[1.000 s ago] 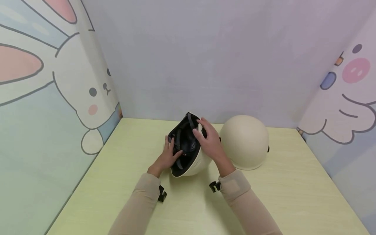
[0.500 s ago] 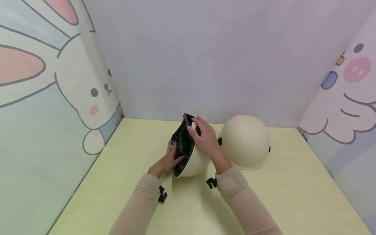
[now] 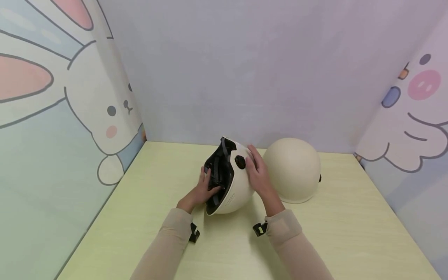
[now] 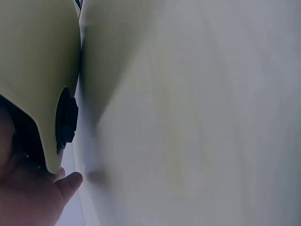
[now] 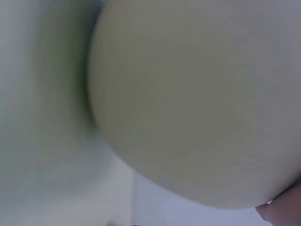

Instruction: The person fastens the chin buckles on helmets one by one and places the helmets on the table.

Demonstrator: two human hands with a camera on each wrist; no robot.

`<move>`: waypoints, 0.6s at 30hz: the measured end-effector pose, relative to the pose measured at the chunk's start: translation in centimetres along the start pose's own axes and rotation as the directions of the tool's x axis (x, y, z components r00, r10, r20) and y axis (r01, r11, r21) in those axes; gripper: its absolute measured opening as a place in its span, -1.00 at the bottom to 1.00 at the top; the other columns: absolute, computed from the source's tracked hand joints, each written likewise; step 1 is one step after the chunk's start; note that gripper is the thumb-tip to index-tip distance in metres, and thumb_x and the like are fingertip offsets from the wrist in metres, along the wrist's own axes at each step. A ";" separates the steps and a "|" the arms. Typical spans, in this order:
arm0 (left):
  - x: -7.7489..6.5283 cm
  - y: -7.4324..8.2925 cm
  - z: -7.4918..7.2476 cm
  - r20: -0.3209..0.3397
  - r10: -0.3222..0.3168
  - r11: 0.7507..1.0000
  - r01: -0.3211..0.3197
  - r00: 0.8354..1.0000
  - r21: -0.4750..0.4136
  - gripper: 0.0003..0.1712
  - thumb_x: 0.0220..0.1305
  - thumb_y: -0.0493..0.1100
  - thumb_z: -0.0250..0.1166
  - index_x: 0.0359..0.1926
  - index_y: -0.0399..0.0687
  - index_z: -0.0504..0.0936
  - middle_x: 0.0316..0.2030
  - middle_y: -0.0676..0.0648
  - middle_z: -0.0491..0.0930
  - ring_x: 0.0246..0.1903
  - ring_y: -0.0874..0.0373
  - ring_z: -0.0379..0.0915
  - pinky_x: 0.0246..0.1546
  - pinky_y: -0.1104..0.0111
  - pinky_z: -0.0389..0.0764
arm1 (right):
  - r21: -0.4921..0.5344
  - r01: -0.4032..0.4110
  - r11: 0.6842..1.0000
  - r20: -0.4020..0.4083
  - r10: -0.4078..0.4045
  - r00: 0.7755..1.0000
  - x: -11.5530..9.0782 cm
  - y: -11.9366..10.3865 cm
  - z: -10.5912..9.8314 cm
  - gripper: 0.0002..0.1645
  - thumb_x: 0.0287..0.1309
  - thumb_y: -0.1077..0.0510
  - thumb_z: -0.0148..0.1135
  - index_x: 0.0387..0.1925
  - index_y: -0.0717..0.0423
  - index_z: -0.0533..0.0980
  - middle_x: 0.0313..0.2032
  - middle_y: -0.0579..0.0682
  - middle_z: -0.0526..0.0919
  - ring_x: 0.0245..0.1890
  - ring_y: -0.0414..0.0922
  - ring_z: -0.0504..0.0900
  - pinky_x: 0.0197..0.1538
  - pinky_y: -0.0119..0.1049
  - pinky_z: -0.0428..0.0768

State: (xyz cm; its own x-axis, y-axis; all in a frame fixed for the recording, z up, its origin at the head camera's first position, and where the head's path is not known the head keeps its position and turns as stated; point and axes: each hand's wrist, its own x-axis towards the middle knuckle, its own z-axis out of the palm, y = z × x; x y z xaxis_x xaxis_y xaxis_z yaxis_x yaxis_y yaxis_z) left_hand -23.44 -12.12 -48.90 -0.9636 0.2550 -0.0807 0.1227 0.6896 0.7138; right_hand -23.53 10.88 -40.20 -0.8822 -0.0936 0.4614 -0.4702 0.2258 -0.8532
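Note:
A cream helmet [image 3: 242,190] is tipped on its side on the table, its black padded inside [image 3: 218,171] and straps facing left. At the left rim my left hand [image 3: 198,193] grips it, thumb inside the opening. The left wrist view shows that hand [image 4: 33,195] at the rim below a black round fitting [image 4: 66,120]. My right hand [image 3: 259,177] rests on the outer shell behind another black round fitting [image 3: 240,162], fingers extended. Smooth shell [image 5: 188,103] fills much of the right wrist view, with a bit of the right hand [image 5: 284,209] at the corner.
A second cream helmet [image 3: 294,169] stands dome up just right of my right hand. The pale yellow table [image 3: 350,221] meets a plain wall [image 3: 245,70] behind, with cartoon-printed walls [image 3: 98,101] at either side.
My right hand has slid from the upper rim back onto the outer shell, uncovering the black fitting. The helmet has turned so more of its outside shows; the left hand keeps its grip.

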 end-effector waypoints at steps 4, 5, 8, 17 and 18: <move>-0.1 0.1 0.1 -0.005 0.005 1.000 -0.005 1.000 0.002 0.04 0.40 0.13 0.16 0.54 -0.18 -0.31 0.46 -0.32 -0.56 0.35 -0.40 -0.08 0.24 -0.07 0.21 | 0.132 -0.030 0.991 -0.043 0.036 0.998 -1.2 2.1 0.1 -0.41 0.50 0.20 -0.11 0.45 0.28 0.12 0.44 0.18 0.13 0.41 0.04 0.11 0.37 -0.07 0.09; -0.1 0.1 0.1 -0.005 0.004 1.000 -0.004 1.000 0.001 0.04 0.41 0.12 0.15 0.53 -0.19 -0.31 0.46 -0.33 -0.56 0.36 -0.40 -0.09 0.24 -0.07 0.20 | 0.157 -0.036 0.987 -0.049 0.044 0.998 -1.5 2.6 0.2 -0.41 0.50 0.21 -0.13 0.46 0.28 0.09 0.45 0.18 0.09 0.42 0.04 0.09 0.37 -0.07 0.08; -0.2 0.2 0.1 -0.002 -0.004 1.000 0.004 1.000 0.005 0.03 0.42 0.12 0.14 0.53 -0.18 -0.32 0.46 -0.31 -0.57 0.36 -0.40 -0.08 0.23 -0.07 0.22 | 0.234 -0.057 0.971 -0.062 0.073 0.995 -2.3 4.0 0.6 -0.40 0.50 0.24 -0.20 0.47 0.31 0.03 0.47 0.20 0.03 0.43 0.05 0.05 0.38 -0.05 0.04; -0.9 0.5 -1.6 0.033 0.042 0.998 -0.040 0.999 -0.041 0.02 0.44 0.14 0.11 0.53 -0.19 -0.34 0.48 -0.30 -0.51 0.42 -0.30 -0.29 0.31 -0.09 0.05 | 0.365 -0.047 0.930 -0.106 0.092 0.990 -2.8 5.2 1.5 -0.35 0.49 0.06 -0.25 0.48 0.24 0.06 0.44 0.18 0.11 0.41 0.01 0.09 0.37 -0.16 0.03; -1.1 0.9 -2.0 0.028 0.051 0.998 -0.049 0.998 -0.049 0.01 0.45 0.14 0.09 0.53 -0.20 -0.35 0.48 -0.31 -0.49 0.43 -0.27 -0.33 0.32 -0.08 0.01 | 0.373 -0.048 0.926 -0.105 0.094 0.990 -2.8 5.1 1.6 -0.35 0.48 0.05 -0.24 0.48 0.24 0.06 0.43 0.18 0.12 0.41 0.01 0.09 0.37 -0.16 0.04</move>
State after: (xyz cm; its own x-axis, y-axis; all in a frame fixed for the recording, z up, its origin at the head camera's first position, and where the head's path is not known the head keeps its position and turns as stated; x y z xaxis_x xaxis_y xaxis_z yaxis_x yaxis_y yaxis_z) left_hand -22.72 -13.15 -46.75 -0.9491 0.3085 -0.0636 0.1583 0.6417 0.7504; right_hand -23.49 10.80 -46.28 -0.9149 0.0306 0.4025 -0.4023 -0.1483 -0.9034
